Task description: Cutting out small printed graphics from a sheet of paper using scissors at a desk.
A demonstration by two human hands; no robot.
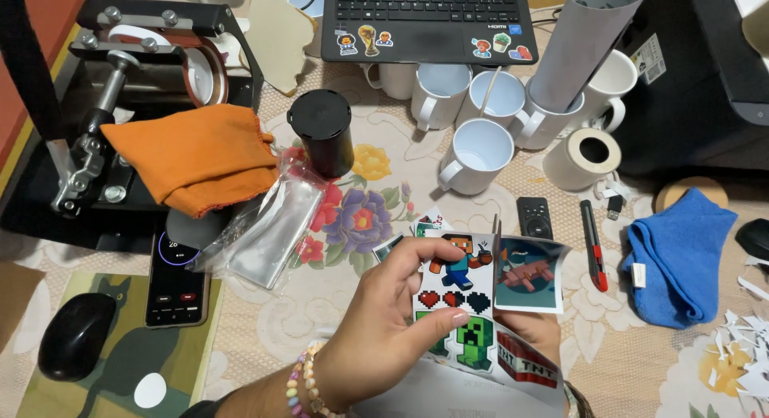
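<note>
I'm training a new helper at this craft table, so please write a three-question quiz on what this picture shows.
1. True or false: the left hand pinches the printed sheet with the thumb on its printed face.
2. Which lies nearest the blue cloth? A) the black mouse B) the red-tipped cutter C) the orange cloth
3. Fill in: the black cup stands upright between the orange cloth and the white ____.

Key
1. True. The right hand is mostly hidden behind the sheet.
2. B
3. mugs
</note>
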